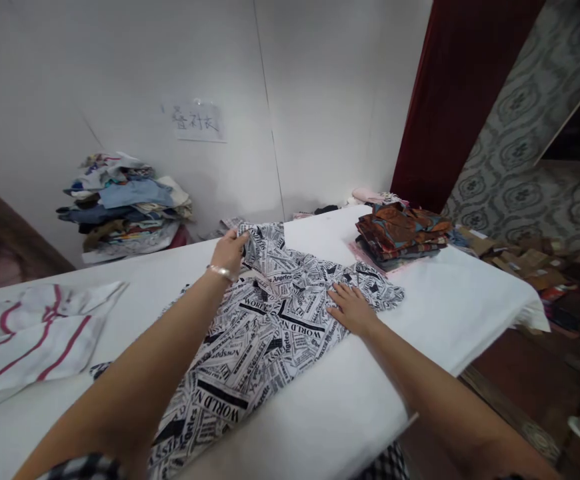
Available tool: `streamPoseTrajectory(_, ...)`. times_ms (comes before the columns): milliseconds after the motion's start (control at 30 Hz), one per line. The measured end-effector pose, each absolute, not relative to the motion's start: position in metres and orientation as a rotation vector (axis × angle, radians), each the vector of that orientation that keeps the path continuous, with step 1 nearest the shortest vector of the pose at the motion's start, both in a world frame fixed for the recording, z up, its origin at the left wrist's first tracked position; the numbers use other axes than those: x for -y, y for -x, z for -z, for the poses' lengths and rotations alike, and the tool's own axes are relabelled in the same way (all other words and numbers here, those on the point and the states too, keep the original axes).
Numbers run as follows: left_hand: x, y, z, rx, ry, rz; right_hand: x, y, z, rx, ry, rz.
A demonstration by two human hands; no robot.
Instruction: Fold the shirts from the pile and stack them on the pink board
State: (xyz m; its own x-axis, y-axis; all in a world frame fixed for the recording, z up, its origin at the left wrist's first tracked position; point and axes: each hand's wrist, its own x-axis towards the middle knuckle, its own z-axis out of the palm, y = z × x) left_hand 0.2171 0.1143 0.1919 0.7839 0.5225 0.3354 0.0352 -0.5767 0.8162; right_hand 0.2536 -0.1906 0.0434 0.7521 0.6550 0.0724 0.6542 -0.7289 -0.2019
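Observation:
A shirt point(275, 333) with a black-and-white newspaper print lies spread across the white table, its near end running toward me. Near its far edge, by what looks like the collar, my left hand point(230, 253) has its fingers closed on the fabric; the fingertips are partly hidden. On that wrist sits a pale bracelet point(221, 272). My right hand point(353, 308) rests flat on the shirt's right part, beside a sleeve point(377, 287), with fingers spread. My left forearm covers some of the shirt's left side.
On the white table point(470, 300), a white garment with red stripes point(45, 333) lies left, and folded brown-patterned clothes point(405, 230) are stacked at the back right. A tall clothes pile point(130, 200) stands behind. A handwritten paper sign point(197, 121) hangs on the wall. Cardboard boxes point(535, 263) sit far right.

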Motion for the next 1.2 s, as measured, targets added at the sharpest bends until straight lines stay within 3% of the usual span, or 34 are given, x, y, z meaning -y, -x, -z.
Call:
streamPoseTrajectory(100, -0.102, -0.140, -0.190, 0.010, -2.230, -0.660, 0.190, -0.254, -0.045, 1.040, 2.741, -0.022)
streamPoseTrajectory(167, -0.103, -0.089, -0.172, 0.289, -2.481, -0.390, 0.190, -0.255, -0.045, 1.035, 2.741, -0.008)
streamPoseTrajectory(300, -0.124, -0.029, -0.128, 0.083, -2.687, -0.032, 0.190, -0.256, -0.044, 1.012, 2.761, -0.019)
streamPoseTrajectory(467, -0.098, -0.020, -0.119, -0.184, -2.676, -0.131, 0.191, -0.255, -0.046, 1.019, 2.778, -0.022)
streamPoseTrajectory(667, 0.005, -0.017, -0.098, 0.554, -2.781, -0.102, 0.191, -0.257, -0.046, 1.006, 2.797, -0.052)
streamPoseTrajectory(833, 0.023, -0.029, -0.081, 0.526, -2.876, -0.078, 0.190, -0.258, -0.046, 0.995, 2.811, -0.054)
streamPoseTrajectory(1033, 0.014, -0.029, -0.099, 0.495, -2.815, -0.146, 0.190, -0.257, -0.049, 1.024, 2.816, -0.040)
streamPoseTrajectory(1200, -0.060, -0.015, -0.164, 0.134, -2.509, -0.539, 0.190, -0.257, -0.048, 1.021, 2.807, -0.024)
